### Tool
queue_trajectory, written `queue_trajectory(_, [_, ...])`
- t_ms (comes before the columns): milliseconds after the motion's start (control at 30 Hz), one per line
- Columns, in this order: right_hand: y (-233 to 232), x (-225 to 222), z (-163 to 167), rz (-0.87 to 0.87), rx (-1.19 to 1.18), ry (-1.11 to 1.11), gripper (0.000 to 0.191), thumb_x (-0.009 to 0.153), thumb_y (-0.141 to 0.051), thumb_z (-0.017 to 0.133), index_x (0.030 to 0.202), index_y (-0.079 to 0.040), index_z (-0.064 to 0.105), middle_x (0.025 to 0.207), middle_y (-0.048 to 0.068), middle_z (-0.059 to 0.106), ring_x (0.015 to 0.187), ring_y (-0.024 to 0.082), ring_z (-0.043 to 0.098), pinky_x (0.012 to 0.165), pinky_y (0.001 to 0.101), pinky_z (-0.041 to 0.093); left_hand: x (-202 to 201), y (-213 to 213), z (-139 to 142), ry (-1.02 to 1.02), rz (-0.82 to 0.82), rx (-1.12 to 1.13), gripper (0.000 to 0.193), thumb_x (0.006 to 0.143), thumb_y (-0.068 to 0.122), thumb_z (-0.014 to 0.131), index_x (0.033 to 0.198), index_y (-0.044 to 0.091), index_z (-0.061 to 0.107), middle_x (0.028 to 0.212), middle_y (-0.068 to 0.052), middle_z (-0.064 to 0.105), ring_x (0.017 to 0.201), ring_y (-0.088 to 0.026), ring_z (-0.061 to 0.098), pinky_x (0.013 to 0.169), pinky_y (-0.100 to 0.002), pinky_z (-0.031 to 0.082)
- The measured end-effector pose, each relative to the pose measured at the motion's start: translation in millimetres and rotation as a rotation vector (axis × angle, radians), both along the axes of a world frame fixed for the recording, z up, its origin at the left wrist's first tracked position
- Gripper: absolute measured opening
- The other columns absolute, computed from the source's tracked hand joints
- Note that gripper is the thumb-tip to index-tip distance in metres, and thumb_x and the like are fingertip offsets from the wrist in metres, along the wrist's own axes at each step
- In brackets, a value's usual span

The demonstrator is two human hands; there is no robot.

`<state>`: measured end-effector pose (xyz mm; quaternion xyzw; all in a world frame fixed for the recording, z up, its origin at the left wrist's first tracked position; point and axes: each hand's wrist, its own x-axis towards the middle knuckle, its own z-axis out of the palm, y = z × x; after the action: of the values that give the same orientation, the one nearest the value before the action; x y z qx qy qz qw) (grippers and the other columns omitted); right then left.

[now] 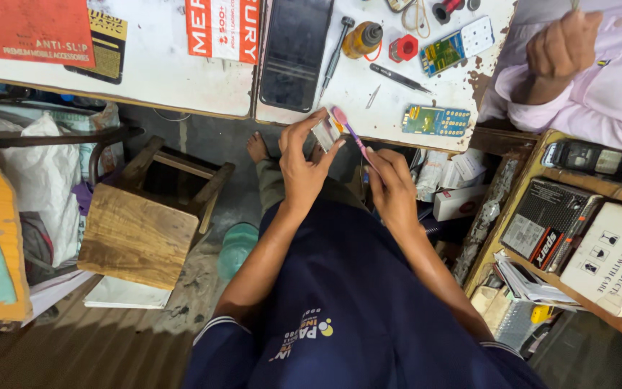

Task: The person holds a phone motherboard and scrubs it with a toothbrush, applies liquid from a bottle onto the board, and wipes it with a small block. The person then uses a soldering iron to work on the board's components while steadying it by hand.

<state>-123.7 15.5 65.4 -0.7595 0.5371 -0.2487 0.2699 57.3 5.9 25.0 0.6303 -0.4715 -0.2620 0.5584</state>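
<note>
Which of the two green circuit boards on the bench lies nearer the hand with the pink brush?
The lower green circuit board, near the bench's front edge, just above the right hand holding the pink brush. The other green board lies farther back, joined to a white keypad.

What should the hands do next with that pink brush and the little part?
Probably stroke the brush head across the small part. The left hand holds the small whitish part up by its edges, and the right hand holds the pink brush with its head right at the part's top. Whether the bristles touch it already is hard to tell.
</note>
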Motion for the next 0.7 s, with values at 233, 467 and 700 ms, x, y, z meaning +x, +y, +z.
queue_trajectory(233, [4, 0, 5, -0.026, 0.023, -0.014, 0.032, 0.097, 0.002, 0.071, 0.128, -0.004, 0.068, 0.117, 0.014, 0.063, 0.097, 0.027, 0.067, 0.079, 0.0330, 0.055, 0, 0, -4, 0.064, -0.001, 0.001, 0.056, 0.086, 0.001, 0.087, 0.132, 0.005, 0.056, 0.137, -0.009, 0.063, 0.128, -0.026, 0.061, 0.109, -0.035, 0.055])
queue_trajectory(467, [5, -4, 5, -0.016, 0.032, -0.012, 0.032, 0.099, 0.004, 0.069, 0.130, -0.004, 0.068, 0.117, 0.013, 0.063, 0.098, 0.027, 0.067, 0.080, 0.0350, 0.055, 0, 0, -2, 0.001, 0.004, -0.012, 0.056, 0.084, 0.002, 0.089, 0.130, 0.007, 0.057, 0.136, -0.008, 0.067, 0.127, -0.026, 0.062, 0.106, -0.037, 0.052])
queue_trajectory(700, [5, 0, -1, -0.034, 0.059, -0.002, 0.032, 0.098, 0.002, 0.071, 0.129, -0.005, 0.069, 0.117, 0.014, 0.064, 0.094, 0.028, 0.067, 0.077, 0.0347, 0.055, -1, 1, -2, 0.050, -0.002, -0.022, 0.056, 0.086, -0.001, 0.087, 0.132, 0.004, 0.056, 0.136, -0.012, 0.062, 0.129, -0.027, 0.063, 0.112, -0.037, 0.054])
